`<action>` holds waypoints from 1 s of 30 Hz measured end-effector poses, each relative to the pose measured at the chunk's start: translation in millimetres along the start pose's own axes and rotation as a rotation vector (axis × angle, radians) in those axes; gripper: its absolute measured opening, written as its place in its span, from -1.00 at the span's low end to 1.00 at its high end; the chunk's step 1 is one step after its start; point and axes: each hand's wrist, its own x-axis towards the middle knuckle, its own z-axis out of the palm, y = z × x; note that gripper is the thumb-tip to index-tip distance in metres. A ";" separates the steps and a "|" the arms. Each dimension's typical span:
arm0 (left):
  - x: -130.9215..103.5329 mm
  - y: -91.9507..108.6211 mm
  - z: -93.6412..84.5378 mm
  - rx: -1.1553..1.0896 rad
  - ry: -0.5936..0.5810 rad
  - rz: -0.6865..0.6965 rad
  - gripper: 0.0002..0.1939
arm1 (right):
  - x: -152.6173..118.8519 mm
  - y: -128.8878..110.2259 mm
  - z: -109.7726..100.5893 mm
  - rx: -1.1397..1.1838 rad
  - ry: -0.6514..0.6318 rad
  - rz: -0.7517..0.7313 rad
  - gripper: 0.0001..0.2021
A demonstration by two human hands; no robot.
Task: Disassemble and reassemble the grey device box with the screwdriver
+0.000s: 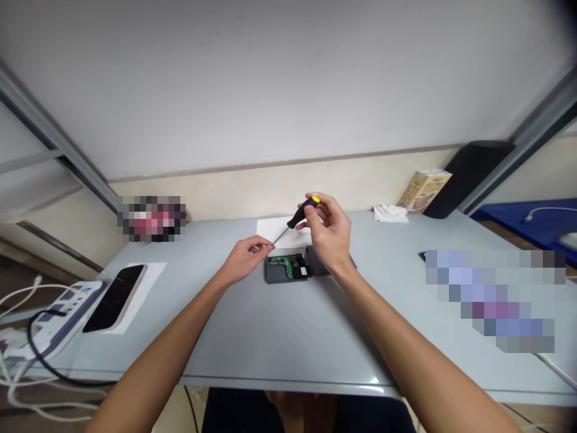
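Observation:
My right hand [332, 231] is closed on the black handle of a screwdriver [299, 215] with a yellow end cap. Its thin shaft slants down to the left. At the shaft's tip, the fingertips of my left hand [247, 255] are pinched together; whatever they hold is too small to make out. Just below the hands lies an opened dark grey device case [278, 275] on the table. A green circuit board [283, 262] and a black block with a white label show inside its left half. My right hand and wrist partly cover the case's other half.
A sheet of white paper [270, 228] lies behind the case on the grey table [270, 337]. To the left are a phone [116, 299] and a power strip [67, 316] with cables. Tissue [390, 213], a carton [422, 191] and a black cylinder [469, 174] stand back right, with blurred-out items both sides.

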 end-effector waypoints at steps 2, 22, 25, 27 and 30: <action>-0.2 -0.9 0.2 0.012 -0.010 0.003 -0.68 | 0.0 0.5 -0.2 -0.021 -0.015 -0.012 -0.64; -3.2 -9.4 1.7 0.272 -0.060 0.178 -0.74 | -8.3 6.5 4.5 -0.133 -0.151 0.038 -0.67; -3.6 -8.2 1.2 0.274 -0.069 0.200 -0.75 | -9.1 6.2 5.3 -0.137 -0.163 0.034 -0.66; -4.0 -7.3 1.1 0.278 -0.066 0.220 -0.77 | -9.7 5.8 5.8 -0.138 -0.170 0.036 -0.66; -4.5 -6.8 1.3 0.292 -0.060 0.250 -0.80 | -10.3 4.0 6.0 -0.153 -0.182 0.026 -0.68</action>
